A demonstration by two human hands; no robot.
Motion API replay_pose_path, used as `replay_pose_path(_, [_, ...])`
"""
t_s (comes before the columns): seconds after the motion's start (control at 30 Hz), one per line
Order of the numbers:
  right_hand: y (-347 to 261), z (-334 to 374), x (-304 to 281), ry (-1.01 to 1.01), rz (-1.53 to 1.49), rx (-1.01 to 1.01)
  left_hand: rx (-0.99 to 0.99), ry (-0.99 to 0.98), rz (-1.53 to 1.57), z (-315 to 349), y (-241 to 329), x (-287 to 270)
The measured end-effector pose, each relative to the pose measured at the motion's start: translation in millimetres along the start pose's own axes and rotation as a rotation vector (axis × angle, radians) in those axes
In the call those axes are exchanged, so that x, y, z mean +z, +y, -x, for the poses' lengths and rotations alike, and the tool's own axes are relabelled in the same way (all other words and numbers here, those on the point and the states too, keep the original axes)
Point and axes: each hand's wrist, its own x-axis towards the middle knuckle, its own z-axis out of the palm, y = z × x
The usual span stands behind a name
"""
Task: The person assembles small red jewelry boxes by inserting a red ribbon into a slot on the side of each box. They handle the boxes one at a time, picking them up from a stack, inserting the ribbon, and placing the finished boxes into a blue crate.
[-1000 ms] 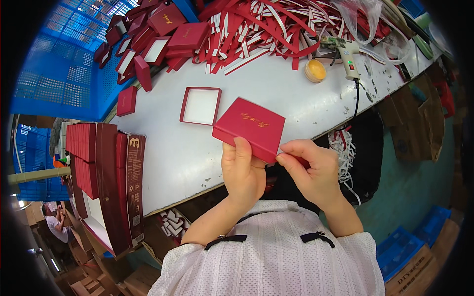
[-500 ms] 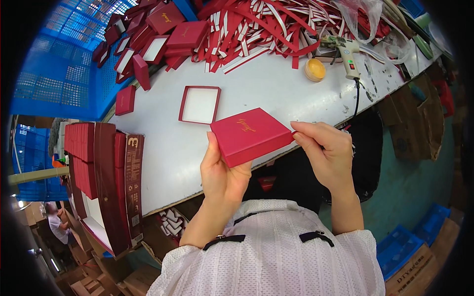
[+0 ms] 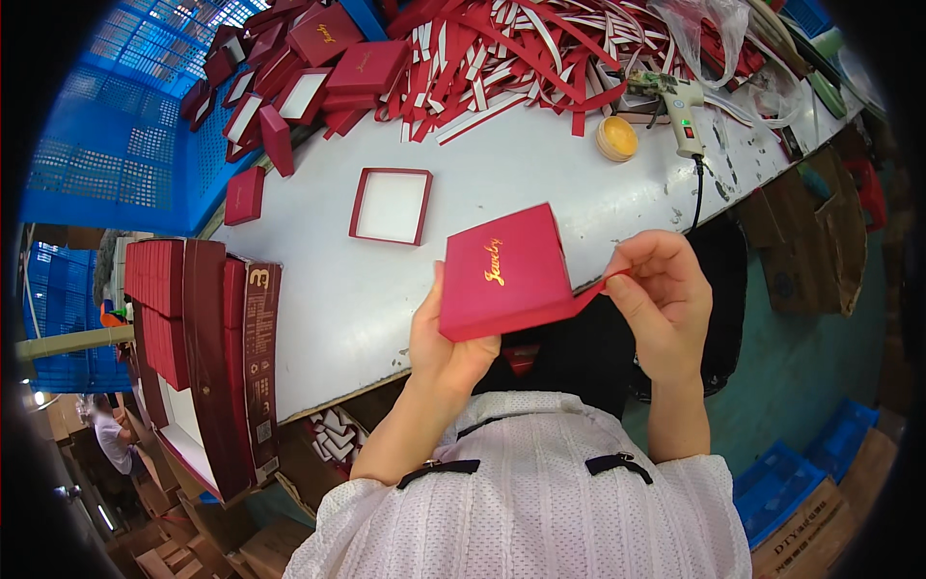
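Observation:
My left hand [image 3: 449,338] grips a red jewelry box [image 3: 506,275] from below, its thumb along the left side. Gold lettering marks the box's top face, which is tilted up toward me. A short red ribbon [image 3: 590,292] comes out at the box's right corner. Its free end is pinched between the thumb and fingers of my right hand [image 3: 664,297]. Beyond the held box, an open box part [image 3: 391,206] with a white inside and red rim lies on the white table [image 3: 318,289].
Red boxes [image 3: 362,69] are heaped at the far left beside a blue crate [image 3: 116,145]. Red and white strips [image 3: 482,68] pile up at the back. A glue gun [image 3: 685,116] and a round yellow tub [image 3: 616,138] sit far right. A carton [image 3: 260,367] of red boxes stands left.
The jewelry box has turned and moved slightly right in my left hand. My right hand has drawn away to the right, and the red ribbon now shows stretched between hand and box.

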Motion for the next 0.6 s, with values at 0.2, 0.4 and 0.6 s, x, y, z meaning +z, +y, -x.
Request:
replay_pose_path(0.2, [2,-3,16,-0.100,0.369,-0.280,-0.167,-0.124,-0.242,-20,-4,-12])
replay_pose_path(0.4, [-4,5,20,-0.109,0.468,-0.212,-0.118,-0.163,-0.323,-21,-5,-19])
replay_pose_path(0.6, [4,-3,15,0.076,0.301,-0.147,-0.115,-0.232,-0.204,-18,-4,-34])
